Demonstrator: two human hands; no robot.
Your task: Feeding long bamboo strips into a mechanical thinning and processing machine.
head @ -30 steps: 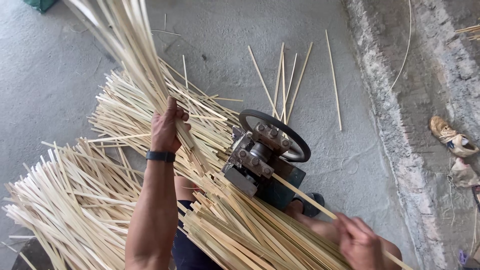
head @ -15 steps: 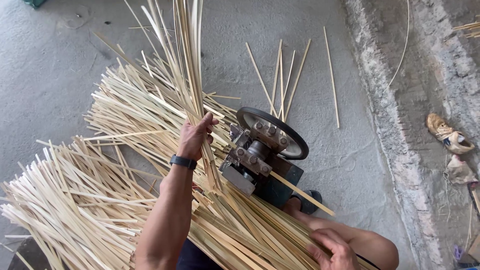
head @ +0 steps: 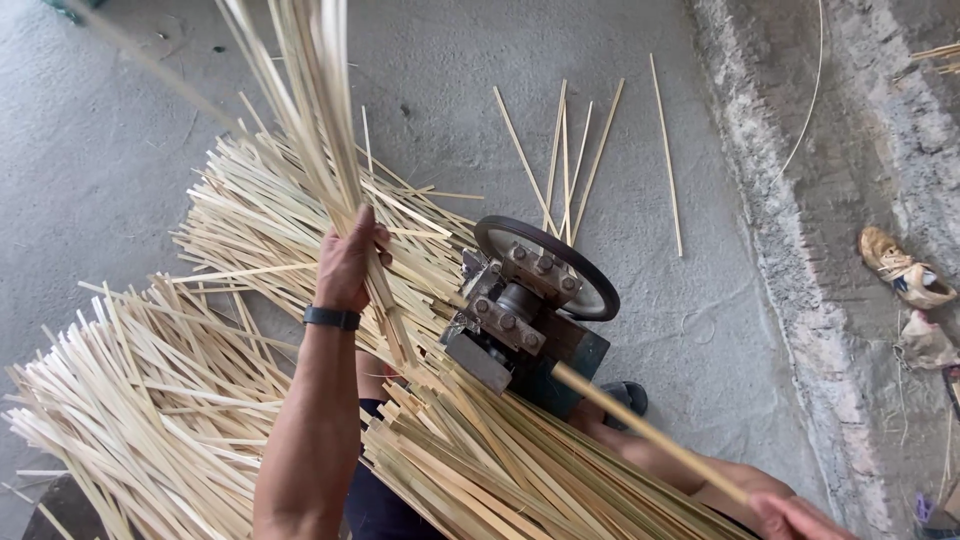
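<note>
My left hand (head: 350, 262), with a dark band on the wrist, grips a bundle of pale bamboo strips (head: 318, 120) that stands nearly upright and fans out toward the top of the view. My right hand (head: 795, 517), at the lower right corner, holds the end of a single bamboo strip (head: 640, 428). That strip runs up and left into a small metal splitting machine (head: 520, 310) with a dark wheel (head: 590, 285) on the concrete floor.
Big heaps of split strips (head: 130, 410) cover the floor at left and front. Several loose strips (head: 570, 150) lie beyond the machine. A raised rough concrete band (head: 790, 250) runs along the right, with a worn shoe (head: 900, 268) past it. A sandal (head: 628, 396) lies beside the machine.
My left hand swung the bundle right and back, tilting it more upright. My right hand drew further toward the lower right along the single strip.
</note>
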